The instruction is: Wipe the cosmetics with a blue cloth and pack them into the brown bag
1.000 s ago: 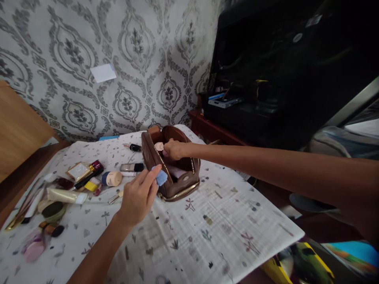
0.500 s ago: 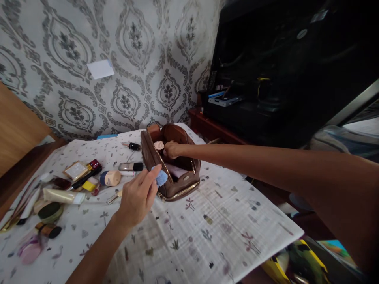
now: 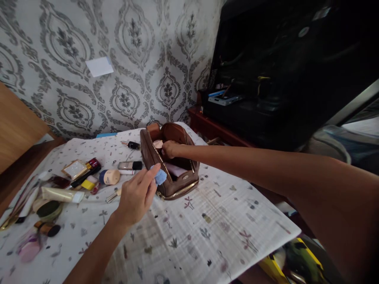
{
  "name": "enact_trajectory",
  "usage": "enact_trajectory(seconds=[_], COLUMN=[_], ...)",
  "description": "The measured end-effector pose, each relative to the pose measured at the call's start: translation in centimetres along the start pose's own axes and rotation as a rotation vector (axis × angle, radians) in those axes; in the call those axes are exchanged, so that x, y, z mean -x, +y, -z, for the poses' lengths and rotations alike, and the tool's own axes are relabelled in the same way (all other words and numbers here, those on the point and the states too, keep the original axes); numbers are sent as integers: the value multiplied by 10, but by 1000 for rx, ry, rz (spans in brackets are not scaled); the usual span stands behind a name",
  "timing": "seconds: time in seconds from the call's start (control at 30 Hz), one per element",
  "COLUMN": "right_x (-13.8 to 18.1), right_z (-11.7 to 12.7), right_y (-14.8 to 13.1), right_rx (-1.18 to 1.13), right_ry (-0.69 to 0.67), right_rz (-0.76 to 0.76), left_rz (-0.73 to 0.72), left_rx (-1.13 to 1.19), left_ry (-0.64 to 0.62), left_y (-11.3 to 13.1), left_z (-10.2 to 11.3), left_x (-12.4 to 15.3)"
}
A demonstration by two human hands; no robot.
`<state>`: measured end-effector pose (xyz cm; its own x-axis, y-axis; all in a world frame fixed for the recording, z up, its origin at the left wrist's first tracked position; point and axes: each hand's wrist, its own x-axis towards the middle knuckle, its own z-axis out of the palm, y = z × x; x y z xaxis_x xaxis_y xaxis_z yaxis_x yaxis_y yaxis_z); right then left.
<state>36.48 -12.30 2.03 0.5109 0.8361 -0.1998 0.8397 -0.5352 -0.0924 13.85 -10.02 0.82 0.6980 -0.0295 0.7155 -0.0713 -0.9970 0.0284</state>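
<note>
A brown cosmetic bag with gold zips stands unzipped on the patterned cloth. My right hand reaches inside it from the right, its fingers curled beside a pale pink item near the inner left wall. Whether the fingers hold that item is hidden. Lower in the bag shows a light lilac item. Just in front of the bag's left side, my left hand pinches a small fuzzy light-blue cloth or sponge between thumb and fingers.
Left of the bag lie makeup items: a foundation bottle, a round-capped beige jar, a cream tube, a compact, brushes and more. A black mascara-like tube lies behind. A dark television stands at right.
My right hand has shifted very slightly inside the bag. The left hand keeps its pinch on the blue piece. Otherwise only the view has moved a little.
</note>
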Motion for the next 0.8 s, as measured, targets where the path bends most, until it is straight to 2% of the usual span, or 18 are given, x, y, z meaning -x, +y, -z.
enact_trajectory(seconds=[0.1,0.37,0.53,0.63,0.67,0.7,0.73,0.8], right_x=[11,37,57,93,111,131,151,190], right_z=[8,28,47,53,52,50,47,38], right_y=[-4,-10,-8,-7,-7,-6,-5,-1], right_rx=[26,-4,-61,-139,-278,-455,-658,-1024], right_ry=[-45,-29,101,313,474,572,585,443], right_rz=[-41,-36,12,65,134,231,345,570], left_rz=[13,40,42,49,52,56,59,61], left_rx=[-2,18,31,30,26,23,21,32], left_ry=[-9,-17,-36,-57,-64,-69,-72,-77], left_y=[0,3,5,4,4,3,2,1], left_z=[0,1,5,6,6,6,6,7], left_x=[1,1,-2,-2,-2,-1,0,3])
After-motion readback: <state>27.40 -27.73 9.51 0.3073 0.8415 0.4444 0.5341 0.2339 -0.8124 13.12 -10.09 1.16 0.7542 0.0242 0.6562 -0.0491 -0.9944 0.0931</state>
